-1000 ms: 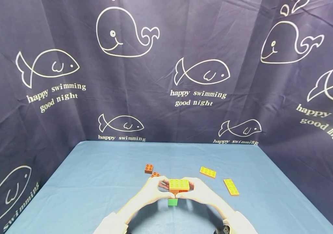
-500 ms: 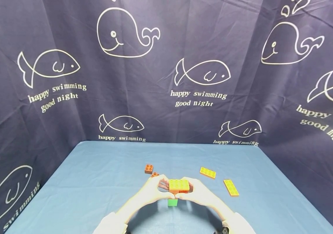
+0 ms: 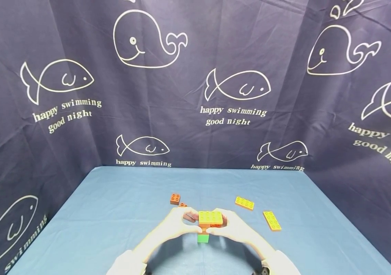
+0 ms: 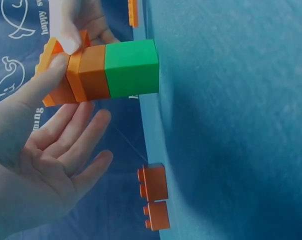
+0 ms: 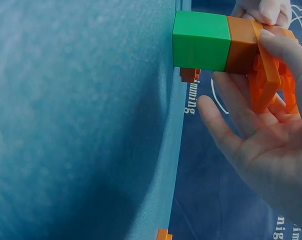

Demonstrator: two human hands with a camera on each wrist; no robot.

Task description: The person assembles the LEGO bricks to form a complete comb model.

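Stack (image 4: 93, 72) stands on the table (image 3: 130, 198), green brick (image 4: 132, 69) lowest; left hand (image 3: 178, 224) and right hand (image 3: 232, 225) angle inward at its upper part, clamped on it, thumbs in front, fingertips behind; lower fingers apart.

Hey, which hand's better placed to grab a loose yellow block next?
Probably the right hand: both loose yellow blocks lie on its side of the stack. The left hand is opposite, nearer the loose red blocks.

Curtained booth; type of building beyond can't be told. Dark blue fabric (image 3: 188, 131) hung on three sides, printed with whales (image 3: 147, 42), fish (image 3: 238, 84), "happy swimming good night". Blue-covered counter (image 3: 130, 214) enclosed within.
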